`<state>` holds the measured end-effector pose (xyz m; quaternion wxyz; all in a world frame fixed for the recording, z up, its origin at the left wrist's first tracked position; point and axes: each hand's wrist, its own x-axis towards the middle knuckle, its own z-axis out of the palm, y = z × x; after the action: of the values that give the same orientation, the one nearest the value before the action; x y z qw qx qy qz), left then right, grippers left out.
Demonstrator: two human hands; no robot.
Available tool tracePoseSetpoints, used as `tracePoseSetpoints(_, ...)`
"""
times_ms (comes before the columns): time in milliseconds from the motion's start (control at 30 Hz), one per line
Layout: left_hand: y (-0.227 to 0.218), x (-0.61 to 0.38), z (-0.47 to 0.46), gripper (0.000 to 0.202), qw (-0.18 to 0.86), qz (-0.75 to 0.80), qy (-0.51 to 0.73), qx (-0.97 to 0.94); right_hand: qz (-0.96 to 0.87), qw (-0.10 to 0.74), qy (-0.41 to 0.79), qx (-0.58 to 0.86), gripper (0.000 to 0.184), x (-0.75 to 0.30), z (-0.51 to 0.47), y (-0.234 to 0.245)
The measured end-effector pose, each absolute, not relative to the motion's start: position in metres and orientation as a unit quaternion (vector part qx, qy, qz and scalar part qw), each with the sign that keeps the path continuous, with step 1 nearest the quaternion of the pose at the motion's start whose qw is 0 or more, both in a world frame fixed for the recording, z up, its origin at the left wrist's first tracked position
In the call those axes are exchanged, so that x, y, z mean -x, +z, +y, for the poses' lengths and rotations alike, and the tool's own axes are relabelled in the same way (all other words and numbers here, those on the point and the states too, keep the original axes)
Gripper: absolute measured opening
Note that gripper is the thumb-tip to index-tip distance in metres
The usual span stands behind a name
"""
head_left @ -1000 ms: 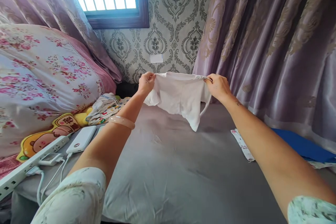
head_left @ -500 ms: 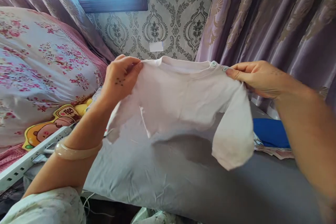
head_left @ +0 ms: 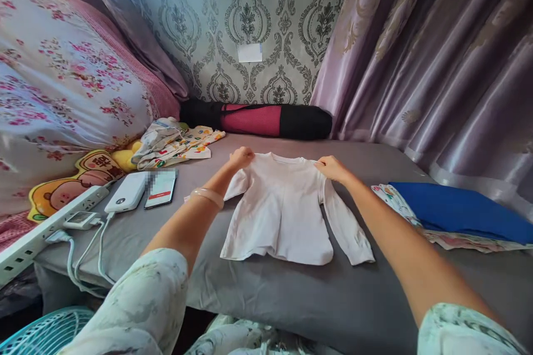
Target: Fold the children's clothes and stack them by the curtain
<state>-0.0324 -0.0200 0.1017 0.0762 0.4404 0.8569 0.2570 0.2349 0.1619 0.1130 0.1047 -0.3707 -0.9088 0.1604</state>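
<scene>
My fingers are gripping the white shirt by its shoulders, my left hand pinching one and my right hand the other. The shirt is lying spread on the gray sheet, its collar pointing toward the wall, while a blue cloth is resting on my right.

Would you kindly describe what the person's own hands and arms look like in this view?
Both the left hand and right hand are gloveless. A smooth, pale bangle circles the left forearm. The left sleeve and right sleeve are whitish with a faint grey-green pattern.
</scene>
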Motion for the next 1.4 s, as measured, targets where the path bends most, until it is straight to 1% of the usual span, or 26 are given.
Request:
tracePoseSetpoints(100,0.076,0.021,-0.012,0.024,0.06,0.882,0.235,-0.404,-0.908,0.081,0.095,0.4,0.031,-0.229,0.157,0.088)
tracePoseSetpoints(200,0.056,0.018,-0.01,0.028,0.033,0.886,0.223,-0.406,-0.904,0.07,0.067,0.417,0.032,-0.227,0.153,0.07)
tracePoseSetpoints(333,0.039,0.024,-0.01,0.03,-0.037,0.877,0.184,-0.443,-0.908,0.071,0.044,0.411,0.034,-0.224,0.156,0.054)
tracePoseSetpoints(533,0.027,0.045,-0.008,0.033,-0.115,0.85,0.125,-0.499,-0.923,0.059,0.016,0.38,0.036,-0.211,0.169,0.042)
tracePoseSetpoints(667,0.024,0.068,-0.001,0.035,-0.142,0.827,0.102,-0.535,-0.932,0.03,0.008,0.362,0.037,-0.196,0.184,0.039)
tracePoseSetpoints(767,0.023,0.085,0.009,0.037,-0.155,0.814,0.093,-0.551,-0.936,0.025,0.001,0.351,0.038,-0.184,0.197,0.039)
tracePoseSetpoints(1000,0.021,0.105,0.039,0.036,-0.144,0.831,0.094,-0.529,-0.938,0.031,-0.001,0.345,0.036,-0.164,0.224,0.04)
tracePoseSetpoints(1200,0.022,0.105,0.047,0.03,-0.029,0.858,0.095,-0.505,-0.937,0.039,0.021,0.347,0.031,-0.159,0.235,0.035)
tracePoseSetpoints(1300,0.027,0.104,0.051,0.028,-0.01,0.86,0.105,-0.499,-0.942,0.044,0.032,0.332,0.029,-0.152,0.238,0.034)
tracePoseSetpoints(1400,0.031,0.098,0.059,0.028,0.003,0.856,0.106,-0.505,-0.944,0.059,0.051,0.321,0.032,-0.14,0.237,0.033)
